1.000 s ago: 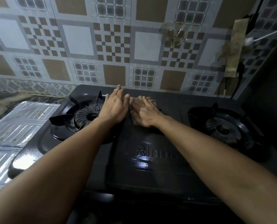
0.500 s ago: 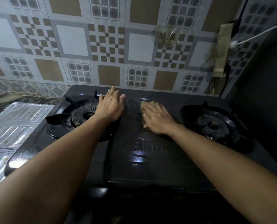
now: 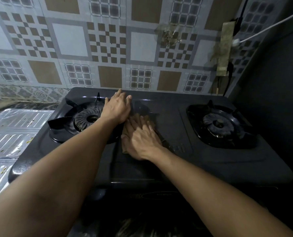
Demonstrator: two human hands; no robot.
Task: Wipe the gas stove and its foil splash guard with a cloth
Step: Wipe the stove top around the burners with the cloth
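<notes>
Mid-frame, the right hand (image 3: 142, 141) presses flat on the cloth (image 3: 125, 134) to scrub the stove (image 3: 176, 151); the left hand (image 3: 117, 108), released and flat, steadies it. Foil (image 3: 14, 134) lies left.

We see the black two-burner gas stove (image 3: 168, 161), a brown cloth (image 3: 148, 118) lying flat at its centre, and the foil splash guard (image 3: 14, 132) flat beside it.
</notes>
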